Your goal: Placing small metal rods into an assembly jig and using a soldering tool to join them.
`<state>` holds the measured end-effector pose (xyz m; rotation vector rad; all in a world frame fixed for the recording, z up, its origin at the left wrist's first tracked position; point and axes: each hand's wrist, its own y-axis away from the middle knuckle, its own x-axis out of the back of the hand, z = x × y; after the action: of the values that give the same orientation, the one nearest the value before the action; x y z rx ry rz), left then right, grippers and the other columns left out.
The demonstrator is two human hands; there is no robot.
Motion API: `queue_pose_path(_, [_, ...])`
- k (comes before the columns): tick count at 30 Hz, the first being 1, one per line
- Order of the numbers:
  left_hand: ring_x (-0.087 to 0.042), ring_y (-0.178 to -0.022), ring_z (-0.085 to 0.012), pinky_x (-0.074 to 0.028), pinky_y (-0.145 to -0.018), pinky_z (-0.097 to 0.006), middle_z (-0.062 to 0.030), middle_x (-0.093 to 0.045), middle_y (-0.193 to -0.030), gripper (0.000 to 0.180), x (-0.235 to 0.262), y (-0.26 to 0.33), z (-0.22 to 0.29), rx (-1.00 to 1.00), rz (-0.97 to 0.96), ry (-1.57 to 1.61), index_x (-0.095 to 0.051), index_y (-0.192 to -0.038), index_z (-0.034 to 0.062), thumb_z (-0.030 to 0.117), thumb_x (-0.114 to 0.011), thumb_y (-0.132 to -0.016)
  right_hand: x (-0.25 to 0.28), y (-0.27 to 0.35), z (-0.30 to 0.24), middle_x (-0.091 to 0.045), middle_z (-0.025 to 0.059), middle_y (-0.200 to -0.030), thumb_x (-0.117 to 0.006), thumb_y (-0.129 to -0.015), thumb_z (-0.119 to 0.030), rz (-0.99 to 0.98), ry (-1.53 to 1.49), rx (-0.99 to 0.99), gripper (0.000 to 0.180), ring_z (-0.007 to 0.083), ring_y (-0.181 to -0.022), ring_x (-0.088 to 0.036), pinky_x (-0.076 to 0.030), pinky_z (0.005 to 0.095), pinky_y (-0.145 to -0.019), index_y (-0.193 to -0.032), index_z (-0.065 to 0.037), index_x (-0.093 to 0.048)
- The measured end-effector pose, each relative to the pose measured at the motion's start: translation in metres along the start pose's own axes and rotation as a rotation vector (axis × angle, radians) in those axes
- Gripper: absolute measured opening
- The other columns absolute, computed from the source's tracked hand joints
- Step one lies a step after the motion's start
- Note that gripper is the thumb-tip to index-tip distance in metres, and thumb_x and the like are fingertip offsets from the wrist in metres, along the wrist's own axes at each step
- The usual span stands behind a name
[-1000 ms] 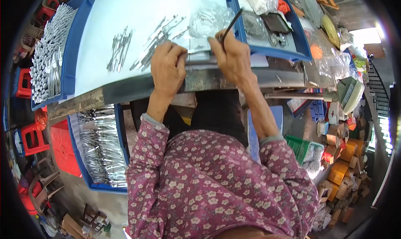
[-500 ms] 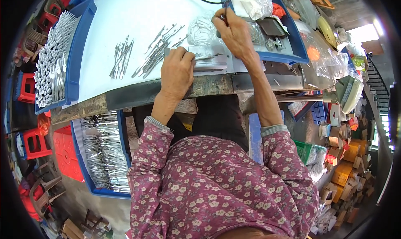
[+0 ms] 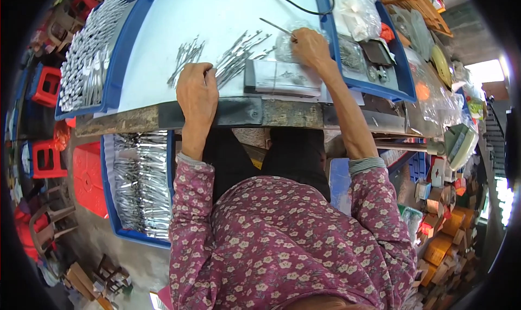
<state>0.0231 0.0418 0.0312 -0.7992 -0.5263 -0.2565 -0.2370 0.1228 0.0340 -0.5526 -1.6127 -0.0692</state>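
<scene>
My left hand (image 3: 196, 93) is closed, fingers curled down at the front of a small pile of slim metal instruments (image 3: 190, 50). What those fingers hold, if anything, is hidden. My right hand (image 3: 312, 47) grips a thin dark rod (image 3: 275, 26), its free end pointing up and left over the white work surface (image 3: 217, 9). Between the hands sits a flat-topped block (image 3: 287, 78) with a dark left end, near the table edge. Behind it lies a larger pile of slim metal instruments (image 3: 239, 55). A clear plastic bag (image 3: 285, 47) is partly covered by my right hand.
At the left a blue tray (image 3: 116, 74) holds many metal instruments; another blue tray (image 3: 171, 201) of them stands below the table edge. A blue tray (image 3: 399, 90) with bags and small parts is on the right. A black cable (image 3: 296, 6) loops at the back.
My left hand has left the block and moved left to the small pile. My right hand has lowered the rod from upright to slanting left. The whole view has shifted slightly.
</scene>
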Motion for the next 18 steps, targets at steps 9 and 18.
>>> queue_pose_path(9, [-0.056,-0.075,-0.0311,-0.045,-0.065,-0.039,-0.0132,-0.056,-0.078,0.009,-0.006,-0.002,-0.044,0.166,-0.050,-0.325,-0.062,-0.080,0.0027,0.010,-0.059,-0.076,-0.001,0.001,-0.003,-0.059,0.0183,-0.086,-0.051,-0.076,-0.014,-0.035,0.071,0.008,0.015,0.0366,-0.079,-0.058,-0.045,0.0452,-0.069,-0.084,-0.005,-0.060])
queue_pose_path(18, [-0.053,-0.078,-0.0309,-0.045,-0.066,-0.038,-0.0135,-0.053,-0.080,0.009,-0.017,-0.009,-0.037,0.023,0.057,-0.389,-0.060,-0.079,0.0024,0.002,-0.054,-0.073,0.007,0.005,-0.009,-0.059,0.0208,-0.081,-0.053,-0.076,-0.011,0.091,-0.002,-0.013,0.011,0.0396,-0.074,-0.059,-0.047,0.0470,-0.066,-0.079,0.000,-0.053])
